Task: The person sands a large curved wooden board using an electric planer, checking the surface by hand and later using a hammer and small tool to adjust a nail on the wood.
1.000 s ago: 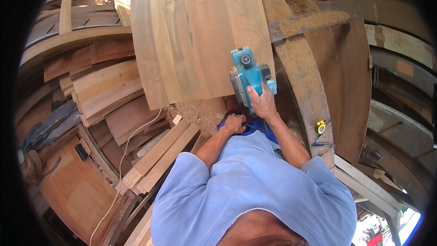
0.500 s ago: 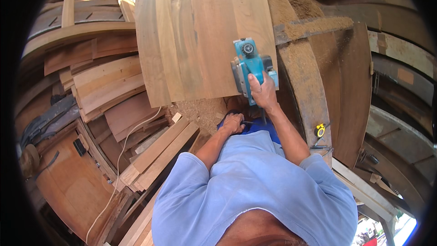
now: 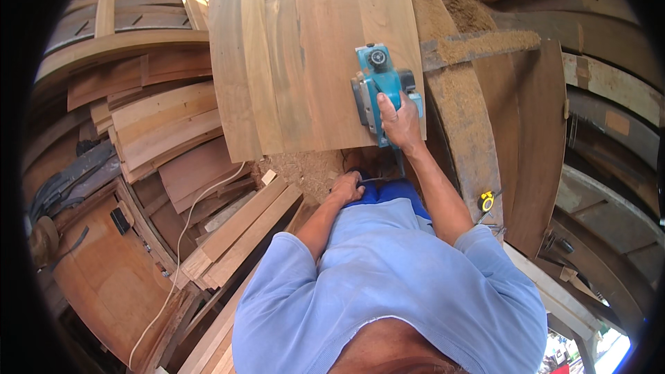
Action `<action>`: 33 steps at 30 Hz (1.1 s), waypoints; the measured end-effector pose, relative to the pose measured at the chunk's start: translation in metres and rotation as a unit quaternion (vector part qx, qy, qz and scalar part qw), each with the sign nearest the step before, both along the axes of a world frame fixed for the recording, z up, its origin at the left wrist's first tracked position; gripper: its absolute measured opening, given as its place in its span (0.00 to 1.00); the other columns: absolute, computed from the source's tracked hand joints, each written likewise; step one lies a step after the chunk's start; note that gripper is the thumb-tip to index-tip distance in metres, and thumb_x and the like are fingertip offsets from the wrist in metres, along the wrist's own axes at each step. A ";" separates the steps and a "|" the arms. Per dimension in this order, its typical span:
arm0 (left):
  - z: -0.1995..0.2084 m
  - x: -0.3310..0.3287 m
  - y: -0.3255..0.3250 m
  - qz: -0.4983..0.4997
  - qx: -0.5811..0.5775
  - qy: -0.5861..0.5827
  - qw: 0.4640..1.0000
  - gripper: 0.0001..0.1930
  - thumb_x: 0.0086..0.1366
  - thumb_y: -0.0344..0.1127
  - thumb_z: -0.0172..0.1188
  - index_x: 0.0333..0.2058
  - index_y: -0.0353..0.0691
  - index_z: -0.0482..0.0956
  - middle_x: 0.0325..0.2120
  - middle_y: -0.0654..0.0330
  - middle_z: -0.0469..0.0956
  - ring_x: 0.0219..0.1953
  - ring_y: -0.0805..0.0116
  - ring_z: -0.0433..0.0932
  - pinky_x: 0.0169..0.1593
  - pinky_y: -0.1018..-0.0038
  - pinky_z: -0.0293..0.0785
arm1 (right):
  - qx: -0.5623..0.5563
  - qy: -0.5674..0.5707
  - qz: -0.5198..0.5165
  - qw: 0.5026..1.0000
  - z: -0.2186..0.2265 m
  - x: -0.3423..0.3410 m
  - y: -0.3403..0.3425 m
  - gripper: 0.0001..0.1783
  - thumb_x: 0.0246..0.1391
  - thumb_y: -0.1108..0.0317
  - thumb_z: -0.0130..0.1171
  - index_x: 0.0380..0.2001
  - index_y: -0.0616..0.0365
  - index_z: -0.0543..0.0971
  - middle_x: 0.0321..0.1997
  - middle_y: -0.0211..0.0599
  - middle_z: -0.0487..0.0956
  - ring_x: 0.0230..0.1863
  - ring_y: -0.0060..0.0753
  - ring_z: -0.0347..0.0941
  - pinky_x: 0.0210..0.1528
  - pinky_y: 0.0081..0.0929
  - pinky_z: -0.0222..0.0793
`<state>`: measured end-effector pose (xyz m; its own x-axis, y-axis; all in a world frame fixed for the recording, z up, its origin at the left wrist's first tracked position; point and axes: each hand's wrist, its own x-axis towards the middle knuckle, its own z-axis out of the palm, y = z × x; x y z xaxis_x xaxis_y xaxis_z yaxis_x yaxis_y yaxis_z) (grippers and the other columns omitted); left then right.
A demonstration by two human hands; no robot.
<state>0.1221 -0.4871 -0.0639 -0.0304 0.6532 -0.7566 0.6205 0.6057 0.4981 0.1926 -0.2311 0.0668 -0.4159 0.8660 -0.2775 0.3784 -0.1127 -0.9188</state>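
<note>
A: Where is the planer (image 3: 378, 75)?
B: On the wide wooden panel (image 3: 305, 62), close to its near right corner. The back end of the blue tool is about level with the panel's near edge.

A: And the right hand (image 3: 400, 123)?
B: It is on the planer's handle, fingers wrapped around it, thumb lying on the left side.

A: What about the left hand (image 3: 347, 185)?
B: Low, by the blue trousers (image 3: 403, 191), well apart from the panel. A dark cord (image 3: 378, 179) runs beside it. The fingers look curled, but I cannot tell whether they pinch the cord.

A: Anything to the right?
B: A long board (image 3: 465, 125) dusted with sawdust, and 1 yellow and black tape measure (image 3: 485, 201) on its near part.

A: And the left?
B: Pale wood strips (image 3: 244, 230) lie side by side, with a thin white cable (image 3: 180, 249) curving past them. Wood shavings (image 3: 299, 172) cover the ground below the panel.
</note>
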 end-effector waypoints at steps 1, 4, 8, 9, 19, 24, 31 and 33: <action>0.002 -0.002 0.000 0.013 -0.001 0.003 1.000 0.20 0.60 0.43 0.68 0.48 0.40 0.80 0.46 0.45 0.83 0.53 0.44 0.79 0.58 0.55 0.75 | 0.005 -0.001 0.000 1.000 -0.001 -0.001 0.002 0.34 0.63 0.38 0.58 0.34 0.66 0.79 0.28 0.58 0.80 0.34 0.61 0.80 0.39 0.49 0.72; -0.001 -0.008 -0.008 0.046 0.001 0.009 0.999 0.19 0.60 0.42 0.68 0.47 0.39 0.80 0.44 0.43 0.83 0.52 0.43 0.80 0.56 0.54 0.75 | 0.024 0.011 -0.004 1.000 -0.007 -0.005 0.008 0.32 0.63 0.39 0.59 0.33 0.64 0.78 0.25 0.48 0.78 0.29 0.48 0.77 0.33 0.41 0.71; -0.002 -0.021 -0.021 0.078 0.029 0.013 0.996 0.18 0.59 0.41 0.68 0.44 0.37 0.80 0.39 0.40 0.83 0.47 0.40 0.81 0.51 0.54 0.77 | 0.038 0.046 -0.010 0.998 -0.018 -0.015 0.018 0.29 0.64 0.41 0.61 0.31 0.61 0.76 0.19 0.27 0.73 0.18 0.20 0.70 0.21 0.24 0.67; 0.004 -0.024 -0.022 0.088 0.039 0.016 0.995 0.17 0.59 0.40 0.68 0.42 0.35 0.80 0.37 0.38 0.83 0.45 0.39 0.82 0.49 0.54 0.77 | 0.038 0.047 -0.010 0.998 -0.019 -0.017 0.020 0.29 0.64 0.41 0.61 0.31 0.61 0.76 0.19 0.27 0.73 0.18 0.20 0.70 0.21 0.24 0.67; 0.015 -0.038 -0.028 0.164 -0.012 0.006 0.986 0.15 0.61 0.41 0.64 0.40 0.36 0.81 0.35 0.38 0.83 0.42 0.38 0.83 0.49 0.52 0.77 | 0.034 0.061 -0.023 0.997 -0.015 -0.042 0.052 0.30 0.64 0.39 0.61 0.30 0.60 0.76 0.21 0.32 0.74 0.21 0.27 0.71 0.24 0.28 0.67; 0.034 -0.042 -0.021 0.196 -0.012 -0.008 0.980 0.14 0.61 0.41 0.63 0.37 0.35 0.81 0.30 0.39 0.82 0.38 0.39 0.83 0.44 0.53 0.77 | 0.026 0.081 -0.027 0.996 -0.017 -0.055 0.065 0.29 0.64 0.40 0.62 0.27 0.57 0.74 0.18 0.24 0.71 0.17 0.17 0.67 0.19 0.22 0.64; 0.036 -0.051 -0.017 0.214 0.018 0.006 0.977 0.13 0.60 0.41 0.65 0.34 0.36 0.80 0.28 0.39 0.81 0.35 0.41 0.83 0.41 0.54 0.76 | -0.006 0.108 -0.035 0.994 -0.008 -0.070 0.086 0.27 0.64 0.41 0.62 0.27 0.56 0.74 0.18 0.23 0.70 0.17 0.16 0.65 0.18 0.21 0.62; 0.040 -0.051 -0.015 0.224 0.009 -0.003 0.975 0.13 0.60 0.42 0.66 0.34 0.36 0.80 0.27 0.39 0.81 0.34 0.40 0.83 0.40 0.54 0.77 | -0.020 0.110 -0.040 0.993 -0.008 -0.074 0.090 0.27 0.64 0.42 0.62 0.27 0.55 0.74 0.18 0.22 0.69 0.17 0.15 0.64 0.18 0.21 0.62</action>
<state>0.0709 -0.5025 -0.0235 -0.3113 0.5886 -0.7461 0.2937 0.8063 0.5135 0.1182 -0.1407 0.0593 -0.4012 0.8885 -0.2225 0.1565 -0.1728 -0.9724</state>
